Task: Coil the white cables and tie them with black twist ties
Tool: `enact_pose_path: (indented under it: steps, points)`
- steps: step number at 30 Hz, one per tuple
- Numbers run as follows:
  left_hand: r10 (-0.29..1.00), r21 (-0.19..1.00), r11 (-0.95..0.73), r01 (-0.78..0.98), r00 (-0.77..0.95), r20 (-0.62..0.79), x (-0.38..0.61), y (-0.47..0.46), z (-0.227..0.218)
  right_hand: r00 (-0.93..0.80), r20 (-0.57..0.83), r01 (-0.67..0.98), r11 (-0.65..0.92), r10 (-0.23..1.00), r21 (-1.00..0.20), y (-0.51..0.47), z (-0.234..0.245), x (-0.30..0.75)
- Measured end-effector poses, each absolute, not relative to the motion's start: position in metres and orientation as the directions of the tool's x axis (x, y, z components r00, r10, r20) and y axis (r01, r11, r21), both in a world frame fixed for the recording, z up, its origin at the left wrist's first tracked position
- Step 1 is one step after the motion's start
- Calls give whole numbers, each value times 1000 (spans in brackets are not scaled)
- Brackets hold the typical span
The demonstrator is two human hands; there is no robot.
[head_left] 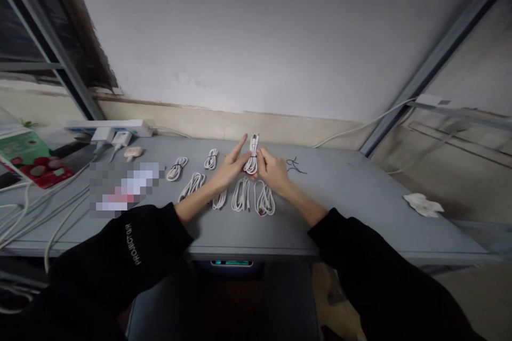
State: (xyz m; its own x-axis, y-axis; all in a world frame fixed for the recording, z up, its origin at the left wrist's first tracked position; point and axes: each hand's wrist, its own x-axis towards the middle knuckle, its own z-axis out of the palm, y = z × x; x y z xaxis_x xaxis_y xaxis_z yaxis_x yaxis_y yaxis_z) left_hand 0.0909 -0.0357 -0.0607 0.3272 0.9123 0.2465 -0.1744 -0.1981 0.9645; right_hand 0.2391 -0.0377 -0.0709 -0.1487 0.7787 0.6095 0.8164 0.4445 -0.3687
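Both my hands meet over the middle of a grey table (pixel 352 192), holding one bundled white cable (pixel 253 153) upright between them. My left hand (pixel 231 168) pinches its side, with the index finger stretched out. My right hand (pixel 272 169) is closed on the bundle's lower part. Several other coiled white cables lie on the table: one (pixel 177 168) and another (pixel 210 159) to the left, and more (pixel 242 194) just below my hands, including one (pixel 264 200) by my right wrist.
A white power strip (pixel 110 129) with plugged chargers lies at the back left, near a small beige object (pixel 133 153). Black twist ties (pixel 295 165) lie right of my hands. A crumpled tissue (pixel 423 205) sits far right. Loose cables (pixel 24 208) and a red-green packet (pixel 34 162) are at left.
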Motion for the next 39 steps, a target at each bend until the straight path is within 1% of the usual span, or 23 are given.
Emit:
enact_pose_path:
  steps: [2, 3, 5, 8, 11, 14, 19, 22, 26, 28, 33, 39]
  points:
    - [894, 955, -172, -243, 369, 255, 91, -35, -61, -120, 615, 825, 423, 780, -375, -35, -70, 241]
    - [886, 953, -181, -244, 380, 265, 91, -34, -61, -100, 611, 819, 413, 786, -398, -33, -71, 242]
    - [877, 953, -243, -178, 379, 294, 89, -33, -61, -62, 590, 788, 402, 805, -466, -29, -73, 243]
    - [876, 940, -340, -31, 354, 328, 86, -34, -60, -38, 559, 715, 413, 828, -564, -24, -78, 245]
    - [878, 931, -364, 33, 347, 330, 84, -35, -58, -33, 557, 630, 450, 830, -633, -21, -82, 245]
    - [877, 938, -347, 11, 357, 321, 84, -36, -58, -34, 551, 553, 475, 834, -684, -18, -84, 245]
    - [824, 952, -284, -110, 481, 301, 85, -35, -62, -22, 587, 486, 521, 810, -701, -16, -85, 245]
    - [835, 942, -316, -110, 440, 331, 85, -32, -63, -25, 594, 515, 520, 804, -682, -17, -84, 246]
    - [863, 897, -441, 19, 281, 419, 86, -30, -62, -55, 598, 608, 502, 800, -615, -23, -82, 247]
    - [864, 883, -466, 49, 242, 442, 87, -30, -62, -81, 603, 670, 491, 794, -557, -27, -81, 246]
    - [878, 918, -396, 17, 300, 373, 89, -32, -61, -141, 634, 777, 482, 760, -404, -33, -81, 244]
    - [871, 937, -344, -55, 353, 341, 90, -36, -59, -178, 668, 818, 487, 722, -308, -34, -84, 242]
